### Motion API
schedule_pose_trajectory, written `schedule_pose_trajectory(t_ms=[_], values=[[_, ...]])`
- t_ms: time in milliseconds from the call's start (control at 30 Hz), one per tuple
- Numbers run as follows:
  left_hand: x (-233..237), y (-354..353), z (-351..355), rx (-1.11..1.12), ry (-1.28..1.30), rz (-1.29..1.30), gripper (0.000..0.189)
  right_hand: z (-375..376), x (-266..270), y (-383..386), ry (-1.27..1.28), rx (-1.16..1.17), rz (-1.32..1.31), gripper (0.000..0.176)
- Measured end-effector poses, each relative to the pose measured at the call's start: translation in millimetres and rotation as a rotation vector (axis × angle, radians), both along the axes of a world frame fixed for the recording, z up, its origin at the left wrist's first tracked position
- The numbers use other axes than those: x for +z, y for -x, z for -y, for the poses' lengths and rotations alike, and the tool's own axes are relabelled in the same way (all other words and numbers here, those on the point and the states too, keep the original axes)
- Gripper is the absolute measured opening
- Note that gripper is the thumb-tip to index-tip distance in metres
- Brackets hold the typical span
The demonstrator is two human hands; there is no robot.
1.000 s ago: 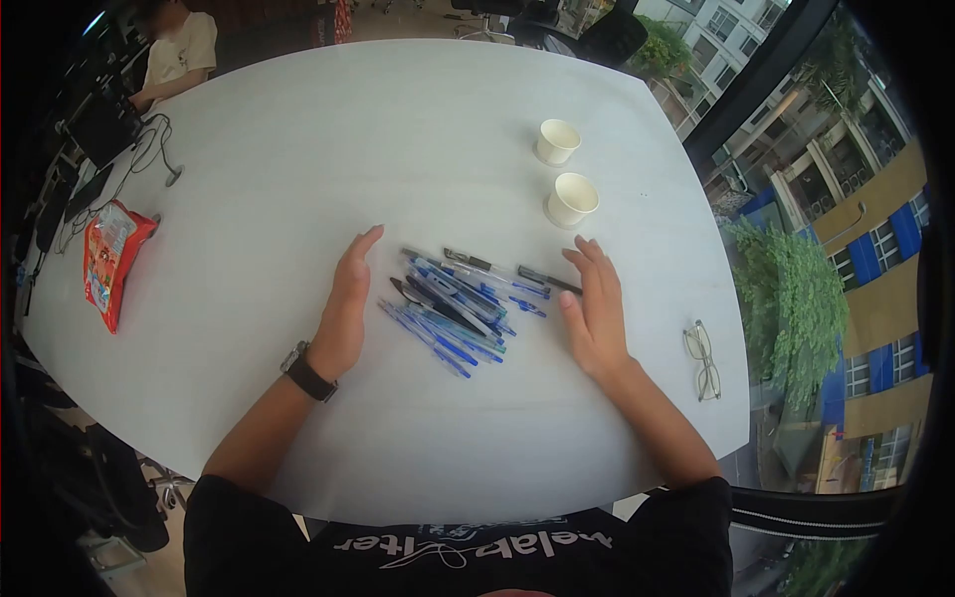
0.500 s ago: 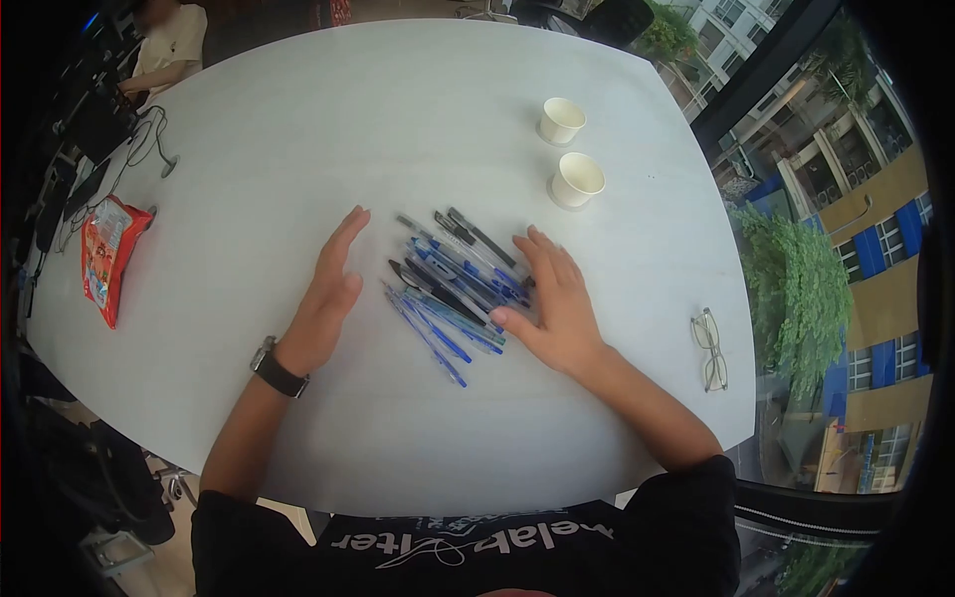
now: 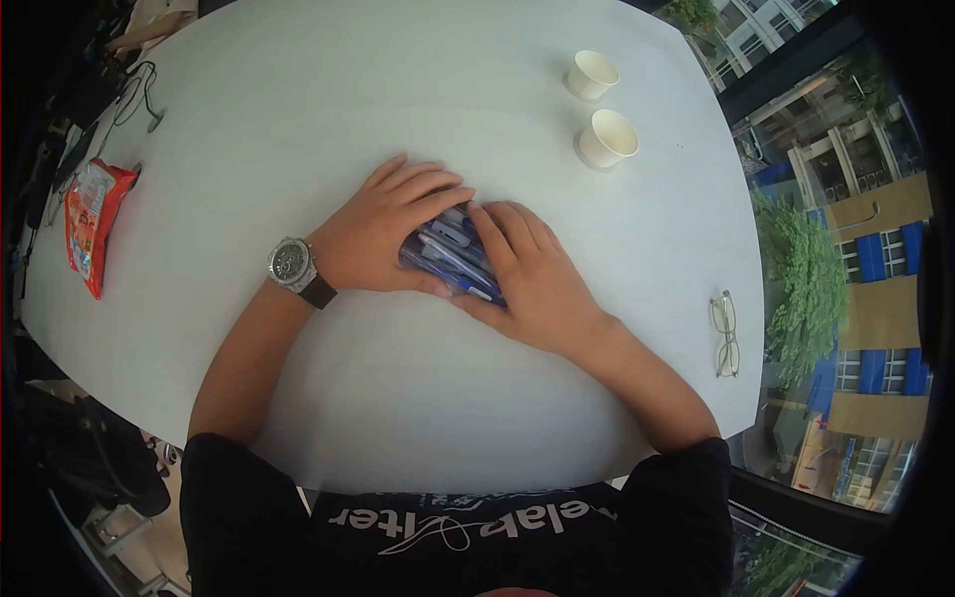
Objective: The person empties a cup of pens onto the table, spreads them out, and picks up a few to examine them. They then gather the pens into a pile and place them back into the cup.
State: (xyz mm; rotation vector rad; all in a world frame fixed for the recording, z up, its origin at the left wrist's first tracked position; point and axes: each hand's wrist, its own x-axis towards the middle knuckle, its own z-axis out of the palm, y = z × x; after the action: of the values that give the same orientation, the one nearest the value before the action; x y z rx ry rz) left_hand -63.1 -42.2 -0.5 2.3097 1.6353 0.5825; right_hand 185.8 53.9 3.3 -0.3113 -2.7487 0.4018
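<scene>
A compact bundle of pens [image 3: 453, 251], mostly blue and clear, lies on the white table between my two hands. My left hand [image 3: 383, 229], with a watch on its wrist, curves over the bundle's left side and far end. Along the right side, my right hand [image 3: 532, 274] presses with its fingers wrapped round the pens. The fingertips of both hands nearly meet at the far end, and the thumbs come close together at the near side. Both palms hide part of the pens.
Two white paper cups [image 3: 594, 75] [image 3: 607, 139] stand beyond my right hand. Glasses [image 3: 726, 333] lie near the right edge of the white table [image 3: 398, 398]. On the left are a red snack packet [image 3: 96, 224] and a cable [image 3: 149, 99]. Part of a person [image 3: 149, 25] shows at the top left.
Both hands have closed in from the sides onto the pens. The spread-out pens are now gathered into a tighter bundle. The view has shifted, so the cups and packet appear higher.
</scene>
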Motion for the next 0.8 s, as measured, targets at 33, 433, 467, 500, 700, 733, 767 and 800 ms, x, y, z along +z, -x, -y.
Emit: schedule_pose_trajectory(t_ms=[33,433,467,500,700,733,767,800], values=[[-2,-4,6,0.02,-0.048,0.043,0.108,-4,5,-2,0.005,0.01,0.007,0.093],[34,-57,-12,0.226,0.23,-0.093,0.034,-27,27,27,0.052,0.003,0.384,0.033],[37,-55,-18,0.227,0.224,-0.095,0.034,-31,32,32,0.046,0.002,0.382,0.033],[49,-54,-26,0.195,0.331,-0.112,0.03,-35,38,38,0.078,0.023,0.474,0.031],[56,-11,-79,0.056,0.797,0.038,0.037,-76,71,70,0.345,0.042,0.757,0.04],[58,-7,-84,0.036,0.888,0.113,0.036,-83,71,76,0.429,0.048,0.839,0.04],[59,-4,-86,0.014,0.978,0.189,0.036,-89,71,81,0.515,0.053,0.921,0.04],[57,-3,-87,0.016,0.965,0.183,0.036,-91,75,83,0.527,0.066,0.963,0.04]])
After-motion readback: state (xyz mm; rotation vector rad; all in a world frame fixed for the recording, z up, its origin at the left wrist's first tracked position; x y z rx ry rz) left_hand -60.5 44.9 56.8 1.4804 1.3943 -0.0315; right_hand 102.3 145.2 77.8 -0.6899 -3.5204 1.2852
